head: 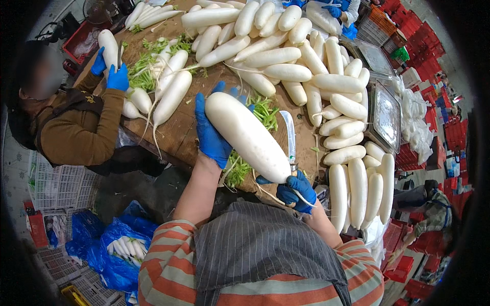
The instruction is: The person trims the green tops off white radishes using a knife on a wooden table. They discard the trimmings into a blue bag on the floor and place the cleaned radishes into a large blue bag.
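Note:
A large white daikon radish (249, 137) lies slanted across both blue-gloved hands. My left hand (214, 132) is closed round its thick upper end from the left side. My right hand (298, 192) holds a knife by its handle and touches the radish's lower tip, where a thin root hangs. The knife's curved steel blade (290, 134) points up, just right of the radish. Cut green radish tops (264, 113) lie on the wooden table (183, 134) behind and below the radish. Leafy daikons (172, 97) rest left of my left hand.
Many daikons (275, 57) are piled at the back and right of the table. A co-worker (76, 122) at left holds a radish and a knife; another person's gloved hand (333, 11) is at the back. Blue bags (115, 244) and crates stand on the floor at lower left.

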### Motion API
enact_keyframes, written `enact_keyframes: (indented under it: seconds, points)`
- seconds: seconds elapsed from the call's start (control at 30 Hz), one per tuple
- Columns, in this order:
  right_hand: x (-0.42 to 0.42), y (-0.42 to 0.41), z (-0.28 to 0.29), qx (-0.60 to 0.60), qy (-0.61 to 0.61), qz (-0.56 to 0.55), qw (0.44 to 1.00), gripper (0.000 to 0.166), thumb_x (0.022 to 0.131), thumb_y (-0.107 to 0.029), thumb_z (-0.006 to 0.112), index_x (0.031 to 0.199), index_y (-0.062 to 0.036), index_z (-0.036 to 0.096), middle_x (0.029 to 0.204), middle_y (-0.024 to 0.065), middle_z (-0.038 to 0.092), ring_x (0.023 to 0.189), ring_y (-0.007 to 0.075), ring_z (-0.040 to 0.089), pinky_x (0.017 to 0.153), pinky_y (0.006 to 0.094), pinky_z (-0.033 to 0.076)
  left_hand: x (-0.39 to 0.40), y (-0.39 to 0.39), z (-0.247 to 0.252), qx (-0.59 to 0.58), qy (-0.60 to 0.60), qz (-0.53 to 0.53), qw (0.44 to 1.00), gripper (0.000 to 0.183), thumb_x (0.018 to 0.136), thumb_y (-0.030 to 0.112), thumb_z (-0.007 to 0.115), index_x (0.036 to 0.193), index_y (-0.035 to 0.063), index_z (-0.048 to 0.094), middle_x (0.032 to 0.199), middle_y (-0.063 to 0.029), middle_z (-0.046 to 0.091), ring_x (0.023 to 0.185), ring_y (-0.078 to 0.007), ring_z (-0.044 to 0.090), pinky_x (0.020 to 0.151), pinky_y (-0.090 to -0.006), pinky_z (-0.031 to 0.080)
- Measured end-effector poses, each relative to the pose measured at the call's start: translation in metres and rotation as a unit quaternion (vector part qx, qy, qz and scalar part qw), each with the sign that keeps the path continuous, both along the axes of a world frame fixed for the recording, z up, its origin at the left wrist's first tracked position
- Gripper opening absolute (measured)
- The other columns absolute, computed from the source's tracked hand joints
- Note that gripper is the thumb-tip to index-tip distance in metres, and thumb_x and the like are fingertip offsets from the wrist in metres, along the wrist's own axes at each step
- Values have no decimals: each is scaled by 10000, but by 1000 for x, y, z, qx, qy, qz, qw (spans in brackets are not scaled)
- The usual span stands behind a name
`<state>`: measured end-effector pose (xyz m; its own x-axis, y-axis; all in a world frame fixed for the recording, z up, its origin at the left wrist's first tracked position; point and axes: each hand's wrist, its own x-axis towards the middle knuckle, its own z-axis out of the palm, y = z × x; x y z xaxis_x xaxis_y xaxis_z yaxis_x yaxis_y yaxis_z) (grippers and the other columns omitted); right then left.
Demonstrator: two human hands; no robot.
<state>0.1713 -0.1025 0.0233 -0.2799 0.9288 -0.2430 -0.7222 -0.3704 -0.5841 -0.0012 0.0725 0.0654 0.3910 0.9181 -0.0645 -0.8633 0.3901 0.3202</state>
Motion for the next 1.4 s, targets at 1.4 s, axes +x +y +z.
enact_keyframes:
  seconds: [1.4]
  points:
    - [74,52,-45,-41,-451,-335,826,353,836,-95,565,1176,-22,508,848,99,670,392,46,411,362,181,320,-128,144,-120,113,989,63,64,779,630,455,731,1276,145,424,1024,-88,560,775,-296,587,667,-391,506]
